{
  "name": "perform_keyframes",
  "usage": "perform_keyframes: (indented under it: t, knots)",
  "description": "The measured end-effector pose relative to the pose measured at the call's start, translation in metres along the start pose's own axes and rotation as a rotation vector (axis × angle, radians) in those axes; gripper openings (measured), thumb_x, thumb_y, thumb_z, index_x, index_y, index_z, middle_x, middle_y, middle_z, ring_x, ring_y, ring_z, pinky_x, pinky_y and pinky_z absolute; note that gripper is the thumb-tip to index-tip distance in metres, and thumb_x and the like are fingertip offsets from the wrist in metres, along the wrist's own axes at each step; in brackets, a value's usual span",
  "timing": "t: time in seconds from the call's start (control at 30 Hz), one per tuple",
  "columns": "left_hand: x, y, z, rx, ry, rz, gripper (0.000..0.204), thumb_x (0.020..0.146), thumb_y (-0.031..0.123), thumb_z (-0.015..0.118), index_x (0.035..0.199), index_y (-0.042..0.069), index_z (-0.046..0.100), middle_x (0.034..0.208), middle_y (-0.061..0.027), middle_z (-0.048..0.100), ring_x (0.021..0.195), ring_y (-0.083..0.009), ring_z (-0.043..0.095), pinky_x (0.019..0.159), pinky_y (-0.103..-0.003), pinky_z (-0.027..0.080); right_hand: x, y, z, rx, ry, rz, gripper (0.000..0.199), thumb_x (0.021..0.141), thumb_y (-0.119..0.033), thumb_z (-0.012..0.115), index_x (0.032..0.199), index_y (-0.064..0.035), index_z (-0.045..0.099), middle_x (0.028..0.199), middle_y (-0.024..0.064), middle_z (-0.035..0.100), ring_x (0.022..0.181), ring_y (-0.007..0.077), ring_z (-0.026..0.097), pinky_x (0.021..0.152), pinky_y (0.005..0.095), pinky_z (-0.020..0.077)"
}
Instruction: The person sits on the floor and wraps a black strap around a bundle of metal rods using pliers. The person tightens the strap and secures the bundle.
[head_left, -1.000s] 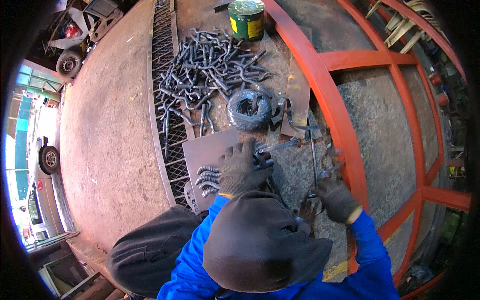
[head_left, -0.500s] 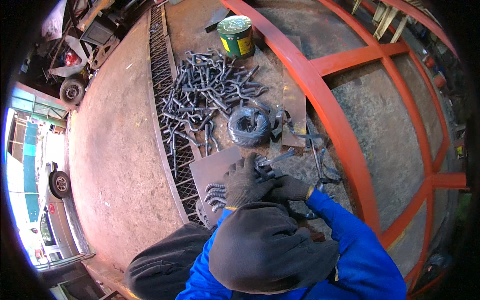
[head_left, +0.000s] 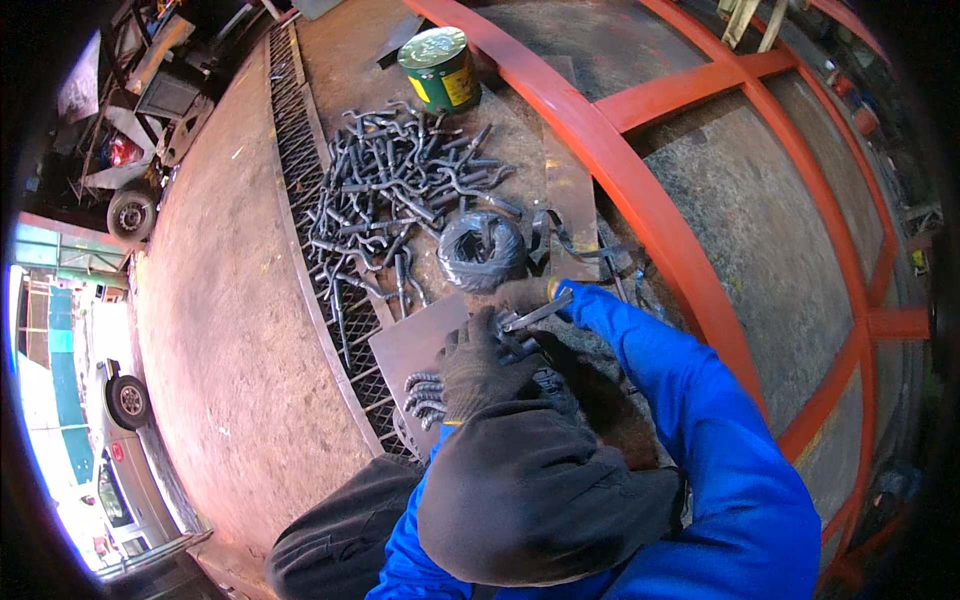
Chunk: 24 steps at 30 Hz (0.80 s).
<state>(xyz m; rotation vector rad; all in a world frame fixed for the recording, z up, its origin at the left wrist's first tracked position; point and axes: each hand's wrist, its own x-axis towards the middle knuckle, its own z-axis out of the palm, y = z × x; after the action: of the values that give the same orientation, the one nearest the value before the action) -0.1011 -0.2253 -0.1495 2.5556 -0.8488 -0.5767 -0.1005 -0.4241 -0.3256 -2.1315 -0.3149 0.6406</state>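
My left hand [head_left: 478, 362], in a dark knit glove, is closed over a bundle of bent metal rods [head_left: 426, 400], whose ribbed ends stick out on its left. Under the bundle lies a flat metal plate [head_left: 415, 335]. A shiny grey strip [head_left: 541, 312] rises from the bundle beside the fingers. My right hand [head_left: 524, 293], also gloved, is just beyond the bundle, close to a roll of black plastic strapping [head_left: 483, 252]. Its fingers are blurred and partly hidden, so I cannot tell what they hold.
A pile of loose bent rods [head_left: 390, 190] lies ahead, partly over a floor grate [head_left: 300, 150]. Behind it stands a green and yellow tin [head_left: 440, 72]. An orange-red steel frame [head_left: 640, 210] curves along the right. A parked vehicle [head_left: 130, 460] is at far left.
My right hand has moved from beside my left hand at the bundle, forward and to the left, to its far side. My left hand keeps its hold. The view has shifted slightly.
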Motion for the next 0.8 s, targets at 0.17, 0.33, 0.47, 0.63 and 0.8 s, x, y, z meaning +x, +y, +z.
perform_keyframes:
  t: [0.17,0.33,0.47,0.63,0.8]
  knots:
    - [0.001,-0.001,0.0,-0.028,-0.034,0.016,0.089,0.062,0.046,0.082,0.135,0.008,0.047,0.124,-0.0186,0.057,0.116,-0.0386,0.052,0.099,-0.049,0.04,0.01,-0.05,-0.065,-0.296,0.105,-0.162,0.028,0.068,-0.029,0.074,0.093,-0.0149,0.075,0.091,0.0152,0.071,0.079,0.0318,0.067,0.07,0.044,0.0512]
    - [-0.002,0.004,0.0,-0.209,0.051,-0.182,0.083,0.063,0.038,0.085,0.132,0.007,0.05,0.116,-0.0171,0.062,0.108,-0.0371,0.058,0.095,-0.047,0.045,-0.009,-0.116,-0.104,-0.711,0.295,-0.279,0.018,0.066,-0.025,0.07,0.082,-0.0216,0.076,0.081,0.0099,0.069,0.076,0.0313,0.067,0.07,0.0466,0.0522]
    - [0.005,-0.001,0.014,-0.524,0.184,-0.113,0.065,0.072,0.033,0.081,0.124,0.004,0.055,0.107,-0.0192,0.066,0.095,-0.0333,0.067,0.085,-0.04,0.052,-0.036,-0.132,-0.108,-0.89,0.485,-0.281,0.023,0.072,-0.037,0.067,0.092,-0.0292,0.074,0.074,0.0106,0.065,0.069,0.0309,0.065,0.063,0.0462,0.052]
    - [0.018,0.008,0.013,-0.406,0.224,-0.059,0.046,0.08,0.021,0.076,0.117,0.0,0.061,0.101,-0.0157,0.069,0.091,-0.0234,0.068,0.079,-0.036,0.054,-0.06,-0.12,-0.095,-0.857,0.491,-0.253,0.029,0.071,-0.042,0.068,0.095,-0.0269,0.072,0.073,0.0088,0.064,0.068,0.0299,0.065,0.06,0.0449,0.0515]
    - [0.013,0.002,0.028,-0.89,0.207,-0.057,0.022,0.087,0.017,0.066,0.105,0.004,0.064,0.085,-0.0111,0.068,0.075,-0.0227,0.066,0.064,-0.036,0.053,-0.073,-0.134,-0.085,-0.809,0.619,-0.184,0.013,0.072,-0.031,0.064,0.079,-0.0239,0.072,0.071,0.0101,0.064,0.07,0.0305,0.067,0.06,0.0463,0.0531]
